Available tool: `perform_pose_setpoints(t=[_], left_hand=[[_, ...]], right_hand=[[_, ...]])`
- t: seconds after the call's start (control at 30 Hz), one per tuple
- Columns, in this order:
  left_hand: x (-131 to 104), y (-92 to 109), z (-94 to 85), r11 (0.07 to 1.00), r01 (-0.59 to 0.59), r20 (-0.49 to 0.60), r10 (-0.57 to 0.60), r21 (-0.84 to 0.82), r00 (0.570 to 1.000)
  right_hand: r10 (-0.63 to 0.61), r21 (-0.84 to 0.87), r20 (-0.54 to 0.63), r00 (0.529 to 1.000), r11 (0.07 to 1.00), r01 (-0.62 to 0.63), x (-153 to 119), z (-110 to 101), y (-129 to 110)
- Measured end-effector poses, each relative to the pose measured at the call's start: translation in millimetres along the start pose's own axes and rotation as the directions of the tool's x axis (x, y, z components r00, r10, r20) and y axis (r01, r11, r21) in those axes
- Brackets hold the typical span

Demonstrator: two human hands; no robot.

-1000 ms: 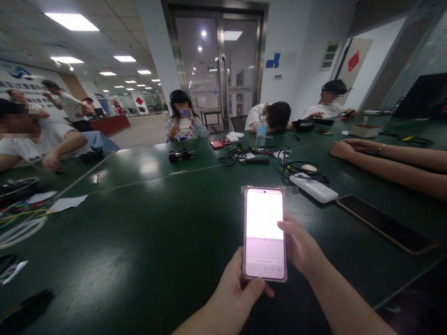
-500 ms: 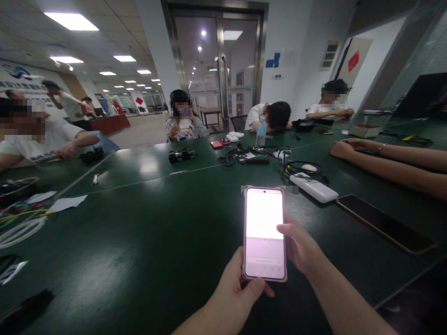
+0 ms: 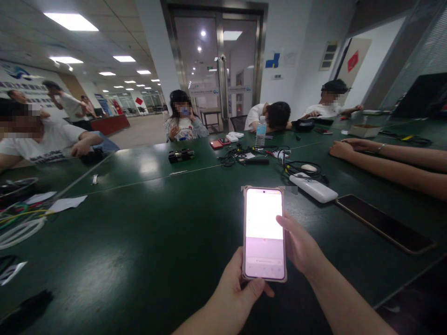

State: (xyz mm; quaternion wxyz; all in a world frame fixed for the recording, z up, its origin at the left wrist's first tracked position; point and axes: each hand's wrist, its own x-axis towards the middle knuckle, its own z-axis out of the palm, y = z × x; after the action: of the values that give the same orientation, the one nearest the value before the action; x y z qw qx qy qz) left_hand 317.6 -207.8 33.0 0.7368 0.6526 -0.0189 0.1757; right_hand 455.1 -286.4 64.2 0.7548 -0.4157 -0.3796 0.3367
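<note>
Currently, both hands are closed on one phone: the left hand (image 3: pixel 235 291) grips its lower left corner, thumb along the bottom edge; the right hand (image 3: pixel 302 244) holds the right edge, thumb tip over the lit screen. Fingers behind the phone (image 3: pixel 262 218) mostly hidden. Phone is upright in view, near centre, above the green tabletop (image 3: pixel 150 242); screen upper part white, lower part pinkish, text too small to read. To its right: white block (image 3: pixel 314 188), with dark phone (image 3: pixel 386 224) just beside it, screen black. Beyond: tangled cables (image 3: pixel 232 159), bottle (image 3: pixel 260 135) standing upright. Far right: a co-worker's hands (image 3: pixel 344 148) resting together. Left side: paper (image 3: pixel 68 204) beside coloured wires (image 3: pixel 24 213).
</note>
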Motion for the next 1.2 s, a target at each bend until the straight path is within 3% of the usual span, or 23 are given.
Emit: perform_pose_setpoints(t=[1.2], left_hand=[[-0.7,-5.0,-1.8,1.000,0.002,-0.009,-0.002,0.028,1.000]], right_hand=[[0.034,0.029,0.035,0.999,0.999,-0.035,-0.7,0.7,-2.4]])
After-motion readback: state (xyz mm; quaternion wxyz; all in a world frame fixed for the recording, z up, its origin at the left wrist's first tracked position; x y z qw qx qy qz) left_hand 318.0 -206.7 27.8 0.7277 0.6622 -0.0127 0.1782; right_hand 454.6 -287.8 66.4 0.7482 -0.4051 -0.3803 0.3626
